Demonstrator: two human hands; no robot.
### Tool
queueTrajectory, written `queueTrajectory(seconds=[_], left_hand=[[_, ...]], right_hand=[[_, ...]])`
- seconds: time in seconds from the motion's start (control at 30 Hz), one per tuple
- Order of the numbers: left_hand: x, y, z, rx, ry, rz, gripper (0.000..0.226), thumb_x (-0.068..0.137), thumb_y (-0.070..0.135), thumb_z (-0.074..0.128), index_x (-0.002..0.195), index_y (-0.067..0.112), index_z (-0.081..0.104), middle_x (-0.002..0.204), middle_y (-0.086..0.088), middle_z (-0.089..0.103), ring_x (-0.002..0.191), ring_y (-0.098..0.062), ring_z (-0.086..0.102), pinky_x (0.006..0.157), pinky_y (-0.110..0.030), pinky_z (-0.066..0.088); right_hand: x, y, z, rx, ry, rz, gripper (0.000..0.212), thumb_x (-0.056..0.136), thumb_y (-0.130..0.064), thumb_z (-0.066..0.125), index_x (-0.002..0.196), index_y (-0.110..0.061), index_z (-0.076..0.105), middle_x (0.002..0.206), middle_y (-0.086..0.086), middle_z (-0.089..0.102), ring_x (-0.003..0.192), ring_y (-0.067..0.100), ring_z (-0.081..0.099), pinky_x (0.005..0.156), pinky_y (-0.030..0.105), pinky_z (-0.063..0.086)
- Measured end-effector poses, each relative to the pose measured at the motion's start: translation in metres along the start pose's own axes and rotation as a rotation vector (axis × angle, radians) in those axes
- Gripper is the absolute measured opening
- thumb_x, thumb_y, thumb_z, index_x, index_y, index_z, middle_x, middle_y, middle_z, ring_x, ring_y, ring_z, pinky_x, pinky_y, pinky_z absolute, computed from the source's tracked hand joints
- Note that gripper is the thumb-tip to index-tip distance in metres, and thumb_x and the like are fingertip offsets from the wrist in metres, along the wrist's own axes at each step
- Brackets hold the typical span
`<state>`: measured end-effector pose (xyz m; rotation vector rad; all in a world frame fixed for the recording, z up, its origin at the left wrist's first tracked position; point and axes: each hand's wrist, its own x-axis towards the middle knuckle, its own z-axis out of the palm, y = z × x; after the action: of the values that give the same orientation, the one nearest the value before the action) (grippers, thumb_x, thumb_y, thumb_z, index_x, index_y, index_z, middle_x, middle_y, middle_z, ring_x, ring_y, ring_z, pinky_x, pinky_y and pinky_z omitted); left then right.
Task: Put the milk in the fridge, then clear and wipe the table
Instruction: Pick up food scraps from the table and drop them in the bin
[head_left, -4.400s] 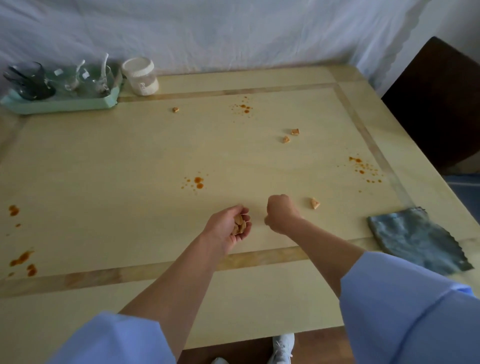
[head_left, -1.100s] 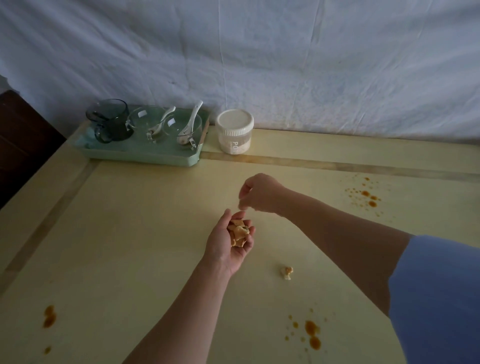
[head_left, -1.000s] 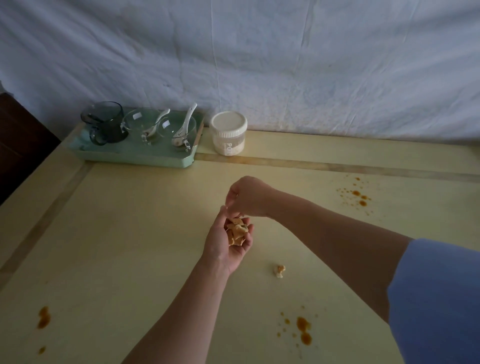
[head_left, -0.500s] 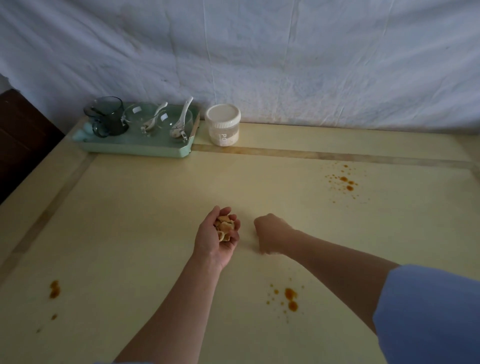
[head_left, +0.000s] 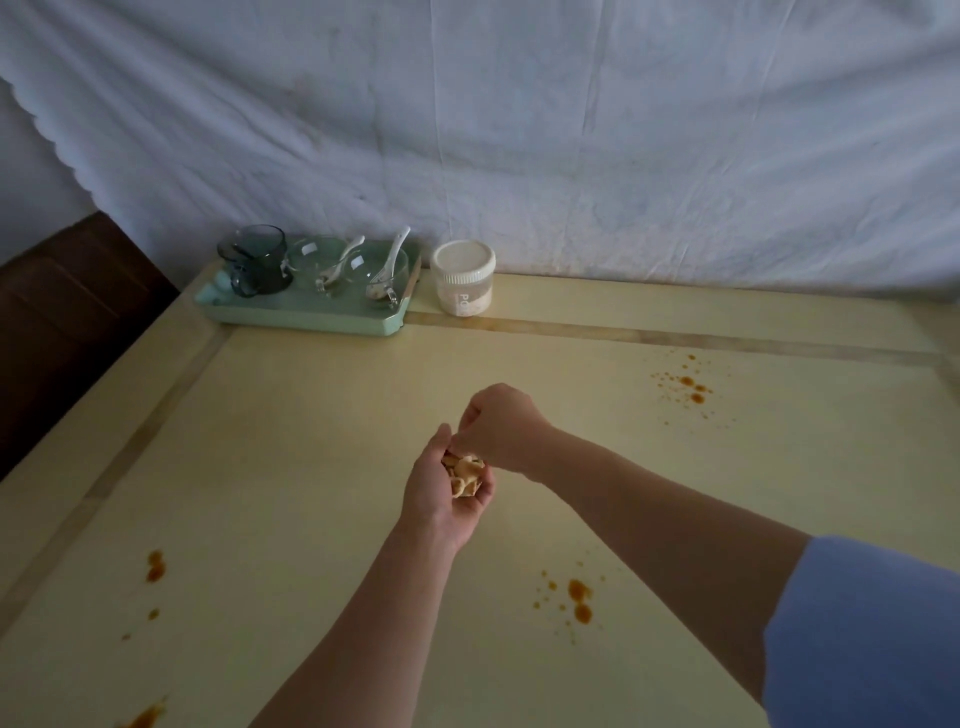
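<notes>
- Head view: the left hand is palm-up above the table, its fingers curled into a cup around a small heap of pale food scraps.
- The right hand sits just over that cup with its fingers bunched and its fingertips meeting at the top of the heap. Whether a piece is pinched between them cannot be told, since the knuckles hide it.
- Neither the milk nor the fridge is in view, so that part looks dealt with. The step in hand appears to be the clearing: gathering loose scraps off the tabletop into the left palm.
- No loose scraps show on the visible tabletop. Orange stains lie near the right forearm, with more spatters toward the far right and along the left edge.
- At the far edge a green tray carries a dark glass mug and glass bowls with spoons, and a white-lidded jar stands just beside it.
- Next move, as I judge it: keep the left palm level and cupped so nothing spills, and carry the heap off to a bin. Then fetch a cloth, none being in view, for the stains.
</notes>
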<state>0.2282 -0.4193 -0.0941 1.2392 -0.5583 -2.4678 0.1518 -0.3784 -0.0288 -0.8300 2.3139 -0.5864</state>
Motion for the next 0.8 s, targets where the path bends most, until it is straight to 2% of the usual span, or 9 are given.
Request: queueTrajectory(seconds=[0.1,0.2,0.27,0.37,0.43,0.53,0.63,0.7,0.8], left_hand=[[-0.018,0.004,0.017,-0.035,-0.049,0.052,0.023,0.094,0.028,0.05,0.09,0.008,0.061,0.086,-0.009,0.064,0.08,-0.021,0.061,0.067,-0.031,0.051],[-0.039,0.007,0.035,-0.133,-0.052,0.087,0.024,0.096,0.023,0.047,0.088,0.006,0.06,0.085,-0.011,0.067,0.083,-0.023,0.063,0.076,-0.034,0.053],[-0.055,0.004,0.05,-0.158,-0.068,0.115,0.026,0.097,0.022,0.043,0.084,0.006,0.06,0.072,-0.008,0.069,0.078,-0.02,0.063,0.076,-0.031,0.05],[-0.08,-0.003,0.076,-0.147,-0.125,0.133,0.032,0.098,0.024,0.038,0.076,0.01,0.057,0.054,-0.002,0.066,0.062,-0.015,0.065,0.071,-0.027,0.046],[-0.101,-0.012,0.094,-0.078,-0.148,0.156,0.028,0.097,0.024,0.04,0.079,0.012,0.058,0.063,-0.001,0.065,0.067,-0.016,0.063,0.069,-0.027,0.045],[-0.147,-0.034,0.121,0.202,-0.067,0.281,0.019,0.094,0.021,0.047,0.078,0.018,0.057,0.075,0.001,0.058,0.067,-0.013,0.054,0.06,-0.026,0.043],[-0.198,-0.06,0.139,0.189,-0.158,0.292,0.021,0.093,0.018,0.045,0.082,0.012,0.061,0.088,-0.004,0.064,0.074,-0.012,0.062,0.06,-0.02,0.046],[-0.226,-0.081,0.144,0.212,-0.165,0.3,0.022,0.093,0.017,0.045,0.083,0.01,0.063,0.089,-0.005,0.067,0.073,-0.01,0.065,0.054,-0.015,0.049],[-0.266,-0.119,0.157,0.317,-0.163,0.316,0.022,0.094,0.014,0.046,0.088,0.005,0.064,0.08,-0.005,0.066,0.058,-0.005,0.065,0.044,-0.009,0.047]], right_hand=[[-0.011,-0.007,-0.008,0.087,0.09,0.008,0.025,0.088,-0.019,0.058,0.104,-0.002,0.067,0.106,0.01,0.069,0.094,0.022,0.067,0.08,0.03,0.056],[-0.024,-0.004,-0.018,0.433,0.202,0.124,0.017,0.086,-0.015,0.057,0.099,-0.009,0.068,0.1,0.006,0.072,0.094,0.021,0.067,0.081,0.034,0.058],[-0.041,-0.004,-0.024,0.655,0.21,0.168,0.019,0.088,-0.015,0.056,0.104,-0.012,0.067,0.1,0.005,0.071,0.093,0.02,0.066,0.081,0.033,0.056],[-0.068,-0.003,-0.035,0.867,0.249,0.153,0.02,0.092,-0.016,0.053,0.107,-0.012,0.066,0.09,0.003,0.069,0.082,0.017,0.064,0.075,0.028,0.054],[-0.089,-0.002,-0.047,0.973,0.315,0.135,0.019,0.092,-0.016,0.051,0.099,-0.01,0.068,0.082,0.004,0.069,0.077,0.017,0.064,0.072,0.028,0.055],[-0.129,0.007,-0.07,1.088,0.383,0.107,0.025,0.094,-0.015,0.045,0.096,-0.014,0.07,0.094,0.003,0.071,0.093,0.02,0.065,0.088,0.033,0.054],[-0.179,0.022,-0.088,1.21,0.396,0.067,0.029,0.096,-0.015,0.043,0.08,-0.019,0.066,0.092,0.002,0.07,0.093,0.017,0.066,0.088,0.03,0.053],[-0.21,0.037,-0.093,1.272,0.412,0.048,0.029,0.095,-0.014,0.043,0.081,-0.015,0.068,0.094,0.005,0.071,0.095,0.02,0.068,0.089,0.032,0.054],[-0.25,0.067,-0.102,1.346,0.469,0.072,0.027,0.094,-0.011,0.043,0.091,-0.011,0.07,0.096,0.009,0.072,0.098,0.024,0.068,0.088,0.033,0.055]])
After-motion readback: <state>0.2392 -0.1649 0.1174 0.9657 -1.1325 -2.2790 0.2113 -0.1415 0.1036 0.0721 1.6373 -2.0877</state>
